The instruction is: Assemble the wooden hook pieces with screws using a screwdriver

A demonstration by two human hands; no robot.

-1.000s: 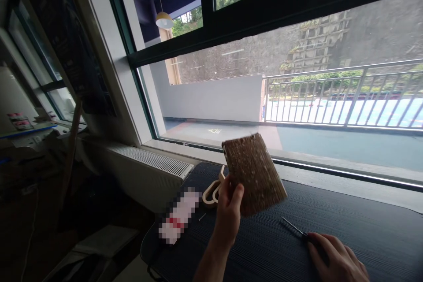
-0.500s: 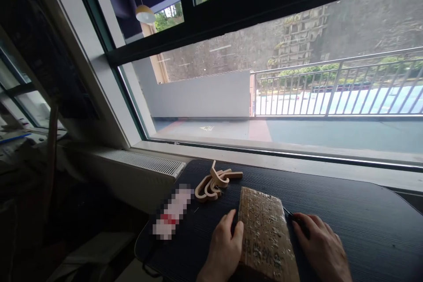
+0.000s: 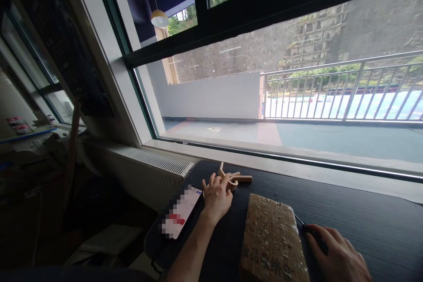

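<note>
Left hand curls onto wooden pieces; right hand holds screwdriver, tip pointing far-left.

The bare left forearm rises from the bottom edge at about six o'clock and slants toward one o'clock, with the wrist straight. The left hand lies palm down, back to the camera, its fingers loosely curved and slightly spread, tips pointing to twelve o'clock. Whether they grip cannot be told. The right hand sits low at five o'clock, palm down, fingers curled toward ten o'clock, its grip hidden.
</note>
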